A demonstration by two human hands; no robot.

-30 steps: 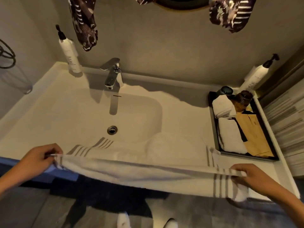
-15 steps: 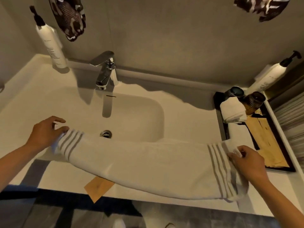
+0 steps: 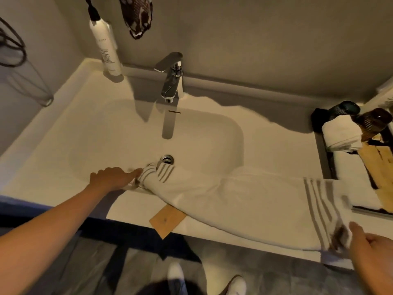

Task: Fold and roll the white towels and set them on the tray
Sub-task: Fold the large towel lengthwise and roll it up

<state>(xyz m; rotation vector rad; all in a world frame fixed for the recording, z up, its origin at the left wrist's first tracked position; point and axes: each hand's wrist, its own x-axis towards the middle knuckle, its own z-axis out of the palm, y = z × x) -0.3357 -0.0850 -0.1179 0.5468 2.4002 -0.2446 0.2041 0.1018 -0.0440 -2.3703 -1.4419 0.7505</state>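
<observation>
The left hand (image 3: 112, 179) reaches over the front of the basin with its fingers held out nearly straight, fingertips touching the striped left end of the long white towel with grey stripes (image 3: 244, 199); that grip is open and flat, pressing rather than clasping. The right hand (image 3: 370, 245) sits at the towel's right end near the front edge of the table; its thumb points toward the bunched striped cloth, but the blur there means I cannot tell whether that grip pinches the fabric or only touches it.

The towel lies folded lengthwise as a broad band across the white vanity table (image 3: 276, 145), its left end sagging into the white sink basin (image 3: 127, 135) just beside the round chrome drain (image 3: 167, 159), its right end draped toward the table's front edge. A tan square of paper (image 3: 167, 220) pokes out from beneath the towel's front side.

The dark rectangular tray (image 3: 324, 154) stands at the right of the table, touching or just beside the towel's right end. On it rests a rolled white towel (image 3: 341, 133), with two dark tumblers (image 3: 361, 113) behind and brown paper sheets (image 3: 378, 165) alongside. A chrome tap (image 3: 172, 79) rises behind the basin, and a white pump bottle (image 3: 106, 47) stands at the back left corner.
</observation>
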